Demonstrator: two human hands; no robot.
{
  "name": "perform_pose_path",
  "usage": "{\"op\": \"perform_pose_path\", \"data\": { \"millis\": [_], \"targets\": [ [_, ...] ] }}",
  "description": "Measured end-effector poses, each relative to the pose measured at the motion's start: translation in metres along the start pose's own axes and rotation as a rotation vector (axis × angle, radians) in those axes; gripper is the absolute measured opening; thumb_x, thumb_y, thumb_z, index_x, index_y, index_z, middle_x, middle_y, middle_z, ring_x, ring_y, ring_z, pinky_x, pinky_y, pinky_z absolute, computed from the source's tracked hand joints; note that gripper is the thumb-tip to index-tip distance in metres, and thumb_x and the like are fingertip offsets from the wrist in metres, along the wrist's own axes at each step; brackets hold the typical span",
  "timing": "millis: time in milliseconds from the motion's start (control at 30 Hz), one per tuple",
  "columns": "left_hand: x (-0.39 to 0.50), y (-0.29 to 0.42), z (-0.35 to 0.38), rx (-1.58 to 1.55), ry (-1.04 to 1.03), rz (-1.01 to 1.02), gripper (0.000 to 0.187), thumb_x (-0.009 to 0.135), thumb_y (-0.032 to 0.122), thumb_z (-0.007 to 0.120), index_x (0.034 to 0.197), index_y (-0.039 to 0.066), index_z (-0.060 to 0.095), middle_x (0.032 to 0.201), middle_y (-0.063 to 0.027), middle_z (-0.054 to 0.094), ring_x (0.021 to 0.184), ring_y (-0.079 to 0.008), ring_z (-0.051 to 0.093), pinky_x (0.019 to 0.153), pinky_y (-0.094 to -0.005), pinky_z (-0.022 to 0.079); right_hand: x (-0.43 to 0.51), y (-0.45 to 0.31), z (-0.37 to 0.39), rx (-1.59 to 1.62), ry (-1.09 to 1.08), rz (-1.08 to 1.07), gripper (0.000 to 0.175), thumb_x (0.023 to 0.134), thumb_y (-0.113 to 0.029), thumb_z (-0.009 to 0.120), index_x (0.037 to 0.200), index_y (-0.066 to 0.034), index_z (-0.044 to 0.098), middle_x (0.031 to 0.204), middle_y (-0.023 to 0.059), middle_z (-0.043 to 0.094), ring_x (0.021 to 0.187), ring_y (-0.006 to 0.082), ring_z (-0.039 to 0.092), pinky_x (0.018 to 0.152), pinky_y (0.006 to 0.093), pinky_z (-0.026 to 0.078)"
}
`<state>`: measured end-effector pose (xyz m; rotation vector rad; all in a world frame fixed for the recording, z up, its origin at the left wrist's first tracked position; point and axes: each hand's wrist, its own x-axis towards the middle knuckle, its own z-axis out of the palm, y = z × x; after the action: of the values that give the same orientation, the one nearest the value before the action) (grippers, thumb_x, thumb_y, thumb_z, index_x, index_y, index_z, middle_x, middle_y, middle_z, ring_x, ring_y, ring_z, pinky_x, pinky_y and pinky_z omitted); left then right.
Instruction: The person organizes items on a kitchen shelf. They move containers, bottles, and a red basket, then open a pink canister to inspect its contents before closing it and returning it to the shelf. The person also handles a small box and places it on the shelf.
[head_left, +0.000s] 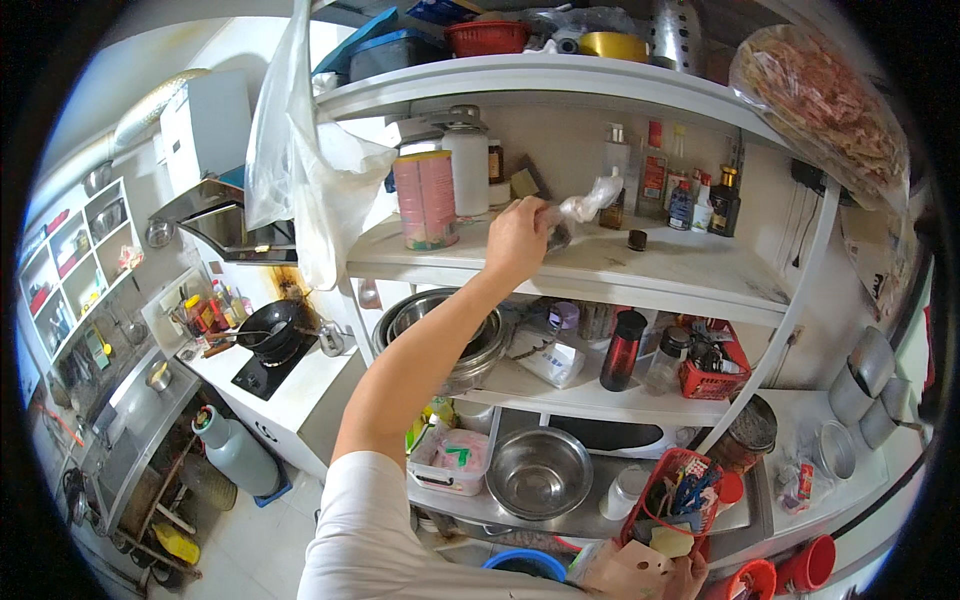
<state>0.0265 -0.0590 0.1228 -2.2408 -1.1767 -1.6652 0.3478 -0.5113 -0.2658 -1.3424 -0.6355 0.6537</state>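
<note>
My left hand reaches over the upper white shelf, its fingers closed on a clear plastic bag with dark contents and a twisted top. Left of this hand stands a pink tin with a yellow rim; a small dark cap lies on the shelf to its right. At the bottom edge my right hand, partly cut off, is closed at the side of a beige packet with holes. That hand is just below a red plastic basket of small packets and blue items.
Several bottles stand at the back of the upper shelf. Below are stacked steel bowls, a red tumbler and a steel basin. A wok sits on the stove at left. A filled plastic bag hangs upper right.
</note>
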Motion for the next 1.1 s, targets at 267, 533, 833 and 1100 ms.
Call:
{"op": "perform_pose_path", "data": {
  "millis": [267, 533, 833, 1100],
  "targets": [
    [0.001, -0.007, -0.004, 0.103, -0.129, 0.008, 0.044, 0.092, 0.014, 0.065, 0.133, 0.002, 0.057, 0.129, -0.022, 0.062, 0.117, -0.0434, 0.06, 0.101, -0.0479, 0.049, -0.008, -0.034, 0.014, -0.114, 0.029, 0.045, 0.032, 0.097, -0.013, 0.059, 0.122, 0.0033, 0.068, 0.105, 0.0035, 0.066, 0.091, 0.0127, 0.059, 0.077, 0.0271, 0.048],
    [-0.007, -0.042, -0.071, 0.217, 0.592, 0.024, 0.07, 0.08, 0.01, 0.077, 0.142, -0.002, 0.046, 0.142, -0.0252, 0.048, 0.134, -0.043, 0.047, 0.111, -0.0484, 0.042, -0.009, -0.016, 0.008, -0.052, 0.046, -0.001, 0.026, 0.098, -0.013, 0.058, 0.115, 0.0029, 0.068, 0.099, 0.0026, 0.064, 0.085, 0.0124, 0.057, 0.071, 0.0281, 0.047],
    [0.018, -0.12, -0.091, -0.075, 0.223, -0.379, 0.123, 0.065, 0.039, 0.088, 0.157, -0.004, 0.019, 0.143, -0.0278, 0.051, 0.13, -0.0426, 0.053, 0.11, -0.0447, 0.045, -0.006, -0.027, 0.021, -0.15, 0.031, -0.081, 0.017, 0.098, -0.014, 0.059, 0.099, 0.0013, 0.066, 0.086, -0.0023, 0.056, 0.076, 0.0097, 0.05, 0.064, 0.0285, 0.042],
    [0.026, -0.132, -0.11, 0.056, 0.302, -0.366, 0.111, 0.066, 0.039, 0.086, 0.152, -0.004, 0.031, 0.141, -0.0273, 0.054, 0.129, -0.0401, 0.056, 0.108, -0.0438, 0.045, 0.002, -0.007, 0.014, -0.04, 0.05, 0.032, 0.013, 0.098, -0.008, 0.058, 0.104, -0.0031, 0.068, 0.088, -0.0053, 0.056, 0.075, 0.0061, 0.044, 0.063, 0.024, 0.037]
  ]
}}
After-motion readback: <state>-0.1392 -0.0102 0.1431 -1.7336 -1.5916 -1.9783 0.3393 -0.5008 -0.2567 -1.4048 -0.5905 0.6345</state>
